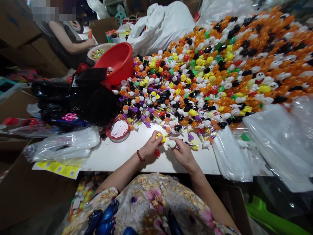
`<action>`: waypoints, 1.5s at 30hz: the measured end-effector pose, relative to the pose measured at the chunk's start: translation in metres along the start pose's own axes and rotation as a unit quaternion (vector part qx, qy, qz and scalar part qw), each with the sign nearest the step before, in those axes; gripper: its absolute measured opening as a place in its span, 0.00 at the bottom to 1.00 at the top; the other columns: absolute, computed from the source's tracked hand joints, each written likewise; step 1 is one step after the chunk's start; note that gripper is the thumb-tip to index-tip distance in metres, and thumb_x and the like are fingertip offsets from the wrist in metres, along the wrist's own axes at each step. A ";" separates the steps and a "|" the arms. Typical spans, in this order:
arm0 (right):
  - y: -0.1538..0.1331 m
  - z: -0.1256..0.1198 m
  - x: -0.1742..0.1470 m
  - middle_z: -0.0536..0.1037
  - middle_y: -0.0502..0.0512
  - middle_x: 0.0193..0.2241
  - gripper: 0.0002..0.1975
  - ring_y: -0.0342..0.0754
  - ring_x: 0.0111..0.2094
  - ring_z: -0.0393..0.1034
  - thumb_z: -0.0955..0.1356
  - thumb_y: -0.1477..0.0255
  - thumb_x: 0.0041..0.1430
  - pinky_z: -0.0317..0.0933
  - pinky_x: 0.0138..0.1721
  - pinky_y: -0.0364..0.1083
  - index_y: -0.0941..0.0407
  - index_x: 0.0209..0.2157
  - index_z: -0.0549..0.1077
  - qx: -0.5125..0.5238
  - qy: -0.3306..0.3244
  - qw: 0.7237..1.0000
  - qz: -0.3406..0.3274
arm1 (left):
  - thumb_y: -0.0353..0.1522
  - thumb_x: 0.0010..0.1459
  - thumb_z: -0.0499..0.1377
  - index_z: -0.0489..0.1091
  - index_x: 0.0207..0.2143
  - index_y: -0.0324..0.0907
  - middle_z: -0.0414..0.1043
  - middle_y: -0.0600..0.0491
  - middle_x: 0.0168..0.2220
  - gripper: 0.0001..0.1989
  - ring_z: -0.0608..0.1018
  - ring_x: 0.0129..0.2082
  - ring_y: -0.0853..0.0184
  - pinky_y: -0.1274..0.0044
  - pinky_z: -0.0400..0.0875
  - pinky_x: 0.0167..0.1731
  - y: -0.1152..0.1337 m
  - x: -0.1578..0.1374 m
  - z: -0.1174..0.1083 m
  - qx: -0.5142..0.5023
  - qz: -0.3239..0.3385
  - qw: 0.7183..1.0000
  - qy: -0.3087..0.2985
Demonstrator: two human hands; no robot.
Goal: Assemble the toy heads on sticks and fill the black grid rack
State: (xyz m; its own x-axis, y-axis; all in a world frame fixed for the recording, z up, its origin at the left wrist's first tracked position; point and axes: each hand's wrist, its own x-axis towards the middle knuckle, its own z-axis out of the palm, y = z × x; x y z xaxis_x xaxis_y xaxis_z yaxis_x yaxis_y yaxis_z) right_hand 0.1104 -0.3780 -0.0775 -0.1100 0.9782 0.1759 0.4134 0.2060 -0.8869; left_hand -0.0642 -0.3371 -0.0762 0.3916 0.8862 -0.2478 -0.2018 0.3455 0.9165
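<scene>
My left hand is closed on a small yellow plastic toy, its fingers and thumb pinching one side. Close by on the right, my right hand grips a pale whitish-green toy. The two toys nearly meet above the white tabletop; I cannot tell if they touch. A small red piece shows just below my left hand. Beyond my fingers spreads a big heap of small colored plastic toys, orange, white, black, yellow, green, red and purple.
A red tub stands at the heap's left, with a round red basket of paper slips nearer me. Clear plastic bags lie at the right, more bags at the left. Black bags are piled behind. Another person's arm is at upper left.
</scene>
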 end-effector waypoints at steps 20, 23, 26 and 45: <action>0.005 0.010 -0.001 0.74 0.49 0.25 0.20 0.44 0.25 0.64 0.70 0.52 0.51 0.60 0.28 0.44 0.55 0.34 0.73 0.159 0.031 0.971 0.178 | 0.58 0.55 0.55 0.56 0.34 0.44 0.62 0.60 0.24 0.27 0.63 0.22 0.74 0.80 0.59 0.26 -0.012 0.005 0.014 0.043 -0.028 0.998 -0.032; 0.014 0.004 0.002 0.72 0.49 0.23 0.23 0.43 0.22 0.61 0.70 0.50 0.52 0.59 0.25 0.44 0.56 0.39 0.75 0.169 0.061 0.967 0.183 | 0.57 0.61 0.48 0.58 0.41 0.43 0.67 0.57 0.26 0.26 0.67 0.23 0.72 0.78 0.63 0.29 -0.006 0.011 0.011 0.052 -0.004 0.999 -0.005; 0.023 -0.013 0.005 0.74 0.52 0.27 0.21 0.46 0.26 0.65 0.68 0.53 0.56 0.64 0.30 0.47 0.56 0.42 0.76 0.115 0.146 0.970 0.156 | 0.48 0.66 0.47 0.59 0.46 0.42 0.70 0.53 0.33 0.19 0.70 0.28 0.70 0.75 0.67 0.33 0.010 0.006 -0.003 0.183 0.038 0.982 0.031; -0.006 0.026 -0.025 0.79 0.55 0.40 0.18 0.49 0.39 0.73 0.64 0.63 0.64 0.68 0.43 0.47 0.54 0.52 0.73 0.066 0.000 0.994 0.087 | 0.38 0.52 0.68 0.69 0.36 0.40 0.77 0.51 0.37 0.15 0.80 0.39 0.67 0.76 0.74 0.43 -0.015 -0.021 -0.019 -0.163 -0.074 0.981 0.077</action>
State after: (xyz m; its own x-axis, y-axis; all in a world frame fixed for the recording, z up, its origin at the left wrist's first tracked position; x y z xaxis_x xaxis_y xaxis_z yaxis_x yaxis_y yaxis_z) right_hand 0.0869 -0.4041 -0.0880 -0.0483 0.9987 0.0154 0.3046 0.0294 -0.9520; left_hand -0.0861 -0.3555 -0.0907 0.3028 0.8466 -0.4377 -0.4396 0.5316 0.7240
